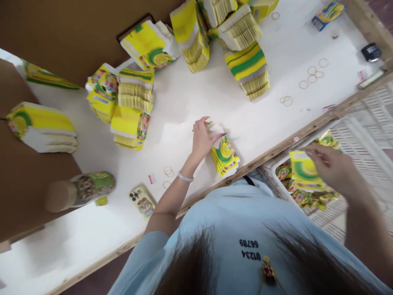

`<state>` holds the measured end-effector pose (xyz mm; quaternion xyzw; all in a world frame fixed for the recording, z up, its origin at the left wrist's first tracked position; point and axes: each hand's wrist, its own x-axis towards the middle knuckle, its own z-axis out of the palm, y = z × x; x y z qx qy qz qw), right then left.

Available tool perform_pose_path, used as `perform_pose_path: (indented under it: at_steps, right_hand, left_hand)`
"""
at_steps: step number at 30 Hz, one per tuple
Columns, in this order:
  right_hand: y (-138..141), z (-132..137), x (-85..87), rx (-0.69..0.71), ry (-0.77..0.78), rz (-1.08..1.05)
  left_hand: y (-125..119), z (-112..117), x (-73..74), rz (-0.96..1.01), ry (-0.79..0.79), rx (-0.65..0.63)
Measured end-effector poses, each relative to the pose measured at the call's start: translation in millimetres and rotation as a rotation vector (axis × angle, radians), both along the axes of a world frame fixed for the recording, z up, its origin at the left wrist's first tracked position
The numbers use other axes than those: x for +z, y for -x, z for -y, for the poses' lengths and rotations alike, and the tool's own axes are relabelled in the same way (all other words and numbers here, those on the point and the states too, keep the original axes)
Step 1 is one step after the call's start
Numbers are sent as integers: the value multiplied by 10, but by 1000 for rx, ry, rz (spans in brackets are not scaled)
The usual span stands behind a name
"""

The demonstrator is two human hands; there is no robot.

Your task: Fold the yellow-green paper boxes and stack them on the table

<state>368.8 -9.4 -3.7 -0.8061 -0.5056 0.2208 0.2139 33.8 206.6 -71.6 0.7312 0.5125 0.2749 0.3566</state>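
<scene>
My left hand lies on the white table with thumb and fingers around the upper end of a small fanned stack of flat yellow cartons. These carry a green and yellow swirl print. Out to the right, my right hand pinches a yellow printed carton, somewhat blurred. It is above a white plastic basket filled with small shiny yellow and red packets.
Bundles of folded yellow cartons stand at the left and back, one bundle nearer the middle. Rubber bands, a phone, a jar and a black object lie about. A wooden edge borders the table.
</scene>
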Motion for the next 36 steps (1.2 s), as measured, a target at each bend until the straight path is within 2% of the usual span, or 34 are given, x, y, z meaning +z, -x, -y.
perform_pose_path:
  at_steps: [1,3,5,7,9,10,12,15,17,19,22,26,28,29,31,33,36]
  right_hand:
    - [-232,105,39,-16,95,204]
    - [-497,239,124,-57,201,440]
    - [-440,199,183,-85,142,531]
    - [-101,-35,184,-48,-45,490]
    - [404,-399,124,49,-271,343]
    - [678,-594,78,100,-397,262]
    - [1197,-936,-25,198,-514,96]
    - [1746,-1203,-154,317,-561,29]
    - [1899,-1225,-202,332,-514,-1]
    - [1905,-1184,-220,326,-470,-45]
    - [1788,-1104,-200,329,-523,-113]
    - [1710,-1025,-112,274,-678,-168]
    - [1741,-998,-55,191,-665,-213]
    - [1765,-989,-28,148,-633,-249]
    - [1816,-978,10,79,-564,-335]
    - [1861,-976,22,16,-549,-422]
    - [1908,-973,1,-68,-568,-538]
  left_hand:
    - [-18,-101,-60,-12,55,-20]
    - [-16,-237,-112,-37,100,-105]
    - [23,-288,-82,-58,10,-177]
    - [76,-273,8,-30,-127,-198]
    - [114,-204,137,45,-196,-171]
    - [122,-155,213,89,-193,-138]
    - [118,-38,380,168,-142,-58]
    - [87,132,637,268,-101,52]
    - [73,217,770,325,-90,95]
    - [67,287,837,373,-54,114]
    - [35,410,791,475,13,26]
    - [-74,648,579,504,23,-359]
    - [-121,757,497,485,48,-504]
    - [-136,798,472,488,65,-530]
    - [-144,848,455,514,82,-488]
    - [-132,875,467,529,106,-376]
    - [-97,918,504,524,229,-220]
